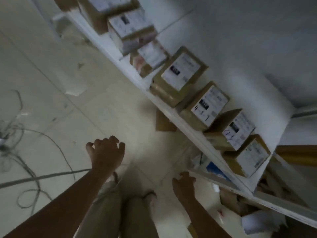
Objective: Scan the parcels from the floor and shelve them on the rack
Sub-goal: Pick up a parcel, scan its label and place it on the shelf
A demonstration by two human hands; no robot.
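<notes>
The view is tilted and blurred. A white rack shelf (173, 114) runs diagonally from the top left to the lower right. Several brown cardboard parcels with white labels stand in a row on it, among them one in the middle (180, 76) and one at the near end (248, 155). My left hand (106, 152) hangs over the floor with its fingers curled and apart, holding nothing. My right hand (184, 184) is beside the rack's lower shelf edge, fingers loosely spread, also with nothing in it. No scanner is in view.
Pale floor tiles (68, 83) fill the left side. Grey cables (25, 152) trail over the floor at the left. A flat brown parcel (163, 124) lies under the shelf. A lower shelf (231, 200) holds more boxes and papers. My legs (128, 213) are below.
</notes>
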